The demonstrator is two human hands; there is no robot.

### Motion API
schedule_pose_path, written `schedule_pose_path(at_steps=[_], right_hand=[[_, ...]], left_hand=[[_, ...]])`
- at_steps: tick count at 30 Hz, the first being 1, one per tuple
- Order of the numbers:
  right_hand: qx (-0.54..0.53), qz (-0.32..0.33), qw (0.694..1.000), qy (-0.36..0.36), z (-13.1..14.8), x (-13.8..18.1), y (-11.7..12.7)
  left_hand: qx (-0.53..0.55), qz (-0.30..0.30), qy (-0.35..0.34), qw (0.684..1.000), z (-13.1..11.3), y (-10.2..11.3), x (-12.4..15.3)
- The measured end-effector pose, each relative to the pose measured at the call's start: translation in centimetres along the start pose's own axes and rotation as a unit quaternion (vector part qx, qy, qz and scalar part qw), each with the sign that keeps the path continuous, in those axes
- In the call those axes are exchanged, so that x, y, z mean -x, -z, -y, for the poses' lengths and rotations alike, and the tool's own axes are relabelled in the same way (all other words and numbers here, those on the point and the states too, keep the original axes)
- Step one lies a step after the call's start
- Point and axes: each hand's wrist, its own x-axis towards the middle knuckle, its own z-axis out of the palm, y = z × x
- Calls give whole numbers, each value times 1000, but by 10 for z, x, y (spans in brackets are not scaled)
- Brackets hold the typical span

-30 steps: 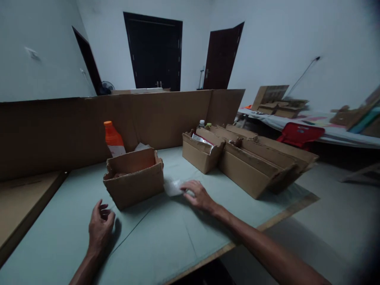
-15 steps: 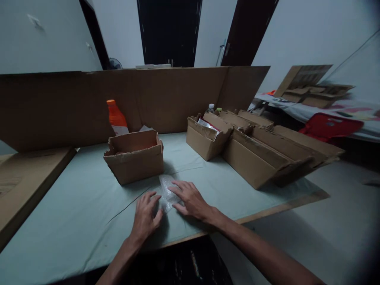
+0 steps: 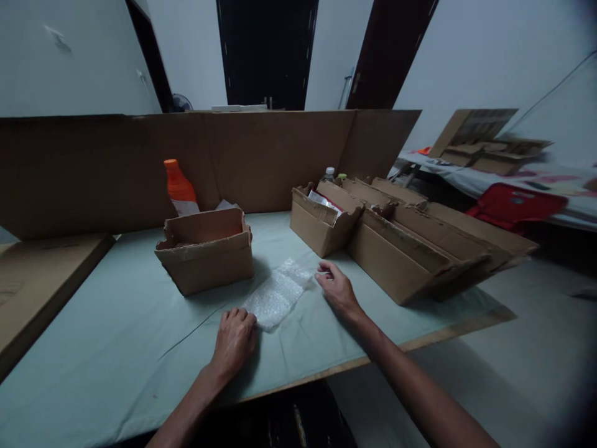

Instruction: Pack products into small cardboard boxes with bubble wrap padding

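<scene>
Left hand (image 3: 236,342) and right hand (image 3: 336,291): fingers bent; whether either grips anything cannot be determined. Surface (image 3: 116,330): beneath both hands. Open cardboard box (image 3: 214,267): beyond the left hand. Bubble wrap sheet (image 3: 275,297): laid out between the hands, near end at the left fingers, far end by the right. Orange bottle (image 3: 180,186): farther beyond the left hand, behind the box.

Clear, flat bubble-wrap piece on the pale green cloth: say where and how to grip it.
Best pinched, I'd judge, at its right corner, coming from the right: the bubble-wrap piece lies flat, that corner pointing toward the right hand and away from the open brown cardboard box.
</scene>
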Motion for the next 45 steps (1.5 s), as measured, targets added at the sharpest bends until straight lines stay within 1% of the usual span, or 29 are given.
schedule_pose_path(at_steps=[2,3,5,6,7,8,10,12,15,16,17,19,20,22,24,25,26,28,30,31,33,34,35,37,38,39,41,43,45], right_hand=[[-12,19,998,50,14,17,-3],[-13,50,994,96,23,25,-8],[6,149,969,199,40,37,-23],[23,202,950,239,48,39,-30],[41,245,933,262,54,40,-36],[54,271,923,267,59,40,-39],[54,292,920,258,65,39,-36],[23,320,913,253,67,42,-22],[-42,404,876,258,68,61,4],[-57,421,869,256,70,70,9],[-68,420,870,249,71,80,10],[-85,368,901,212,74,96,5],[-98,328,922,179,75,102,-1],[-139,257,952,96,76,106,-15],[-188,218,958,20,73,103,-26],[-208,211,955,-6,71,100,-30],[-224,211,951,-23,68,98,-33],[-240,215,946,-38,63,95,-36],[-225,187,956,-28,60,95,-32],[-205,155,966,-9,59,97,-29],[-150,78,984,60,59,102,-19],[-123,54,985,109,61,106,-13],[-100,50,981,161,62,109,-9],[-49,97,962,249,66,114,-5],[-19,133,952,276,67,116,-5],[14,164,944,286,67,116,-8],[71,195,940,272,65,114,-16],[91,193,944,252,60,108,-24],[84,188,947,247,55,103,-30]], left_hand=[[-3,6,-6,1000,-6,2,7],[-4,10,-10,1000,-10,3,11],[-1,28,-20,999,-18,6,22],[9,42,-25,999,-21,8,28],[24,58,-29,998,-24,11,33],[43,77,-29,996,-26,14,38],[79,112,-16,990,-28,21,44],[102,137,7,985,-28,27,46],[140,144,25,979,-29,34,41],[160,143,24,976,-31,36,38],[185,142,19,972,-33,38,35],[242,129,11,962,-38,42,28],[272,105,15,956,-39,44,25],[327,27,41,944,-38,46,22],[366,-43,75,927,-32,44,21],[377,-57,87,920,-29,41,21],[380,-55,96,918,-25,36,21],[369,-24,113,922,-20,24,20],[346,2,140,928,-18,10,16],[332,6,154,931,-17,4,14],[298,-9,172,939,-17,-6,9],[279,-19,171,945,-17,-10,7],[259,-27,161,952,-18,-13,4],[219,-39,123,967,-18,-18,0],[198,-46,103,974,-18,-20,-2],[176,-57,87,979,-18,-22,-4],[136,-101,63,984,-16,-23,-3],[105,-163,41,980,-14,-21,2],[90,-207,-5,974,-14,-17,12]])
